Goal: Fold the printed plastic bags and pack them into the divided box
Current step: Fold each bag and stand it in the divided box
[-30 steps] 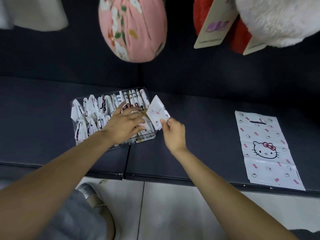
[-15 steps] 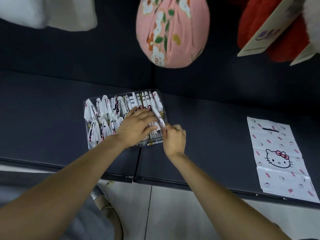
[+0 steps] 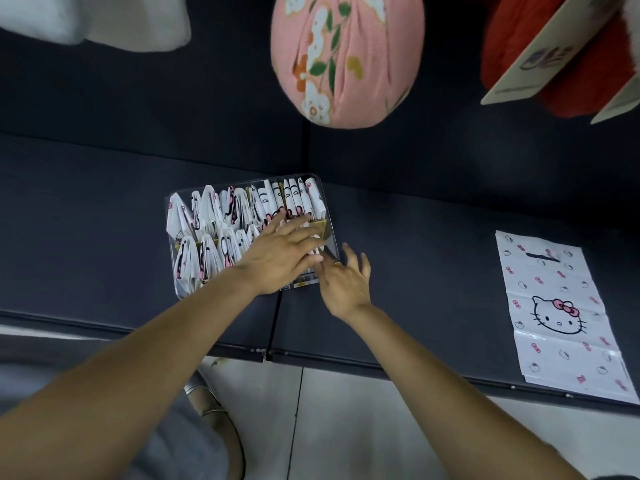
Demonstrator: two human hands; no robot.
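A clear divided box (image 3: 178,287) sits on the dark bench, packed with several folded white printed bags (image 3: 214,216) standing on edge in two rows. My left hand (image 3: 280,252) lies flat with straight fingers over the bags at the box's right end, pressing on them. Just right of the box's near right corner, my right hand (image 3: 346,280) hovers with its fingers spread and nothing in it. One unfolded printed bag (image 3: 561,313) with a cat face lies flat on the bench at the far right.
The dark bench (image 3: 433,265) has a front edge close to me, with pale floor below. A pink flowered cushion (image 3: 346,57) hangs behind the box, a red plush with card tags (image 3: 561,53) at the top right, and a white item (image 3: 104,19) at the top left.
My right hand pushed the folded bag it pinched into the box's right end, then let go and drew back with its fingers spread. My left hand stayed on the packed bags.
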